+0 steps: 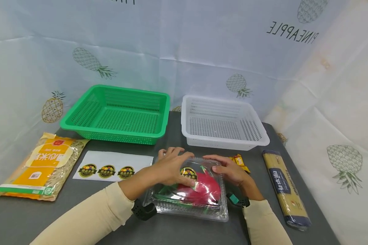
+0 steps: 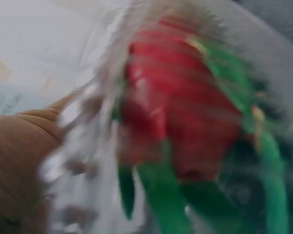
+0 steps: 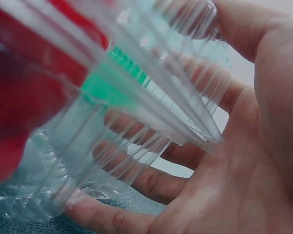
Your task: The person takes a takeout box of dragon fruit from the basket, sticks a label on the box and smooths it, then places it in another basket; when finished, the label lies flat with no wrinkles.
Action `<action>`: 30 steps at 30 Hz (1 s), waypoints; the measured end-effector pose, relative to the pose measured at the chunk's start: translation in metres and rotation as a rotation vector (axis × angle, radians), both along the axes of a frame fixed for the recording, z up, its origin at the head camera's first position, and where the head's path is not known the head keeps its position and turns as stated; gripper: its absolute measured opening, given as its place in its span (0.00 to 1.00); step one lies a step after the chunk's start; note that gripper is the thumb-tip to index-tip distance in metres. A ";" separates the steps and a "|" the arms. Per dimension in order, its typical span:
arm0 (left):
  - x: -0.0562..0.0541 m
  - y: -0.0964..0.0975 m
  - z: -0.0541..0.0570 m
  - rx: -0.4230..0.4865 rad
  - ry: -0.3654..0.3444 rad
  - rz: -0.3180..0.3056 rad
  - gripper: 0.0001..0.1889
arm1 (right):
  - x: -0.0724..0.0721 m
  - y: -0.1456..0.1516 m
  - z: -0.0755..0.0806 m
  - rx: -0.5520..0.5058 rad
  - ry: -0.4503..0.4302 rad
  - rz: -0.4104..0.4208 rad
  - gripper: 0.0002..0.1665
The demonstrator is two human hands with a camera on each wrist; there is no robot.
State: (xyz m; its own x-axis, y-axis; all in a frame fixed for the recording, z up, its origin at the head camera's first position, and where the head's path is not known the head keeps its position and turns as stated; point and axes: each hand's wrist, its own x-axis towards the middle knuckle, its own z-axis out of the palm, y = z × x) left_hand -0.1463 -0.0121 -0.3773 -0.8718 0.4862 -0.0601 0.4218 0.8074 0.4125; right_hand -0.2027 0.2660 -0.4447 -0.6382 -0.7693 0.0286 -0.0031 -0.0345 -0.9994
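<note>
A clear plastic clamshell box (image 1: 222, 207) stands on the dark table, closed over what looks like a red dragon fruit (image 1: 207, 190) with green leafy tips. A round black-and-yellow sticker (image 1: 188, 173) is on its lid. My left hand (image 1: 170, 168) lies across the lid, its thumb close below the sticker and its fingers bent toward the far edge. At the right far corner, my right hand (image 1: 231, 170) grips the box. In the right wrist view, the fingers (image 3: 151, 183) wrap around the ribbed plastic. The left wrist view is blurred and shows the fruit (image 2: 171, 97) through the plastic.
Behind are a green basket (image 1: 115, 139) and a white basket (image 1: 220, 141). To the left lie a grain bag (image 1: 44, 163) and a sheet with several stickers (image 1: 110, 158). A small yellow packet (image 1: 240, 162) and a pasta pack (image 1: 285, 190) are at the right.
</note>
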 end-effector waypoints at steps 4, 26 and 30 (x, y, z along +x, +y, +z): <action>-0.005 -0.009 0.003 -0.003 -0.062 -0.013 0.48 | 0.000 -0.002 0.000 -0.001 -0.004 0.000 0.25; -0.017 -0.011 -0.002 0.162 -0.114 0.156 0.28 | 0.002 -0.002 0.002 0.015 0.011 -0.042 0.24; -0.013 -0.005 -0.001 0.112 -0.058 0.195 0.26 | 0.001 -0.003 0.001 0.011 0.012 -0.038 0.24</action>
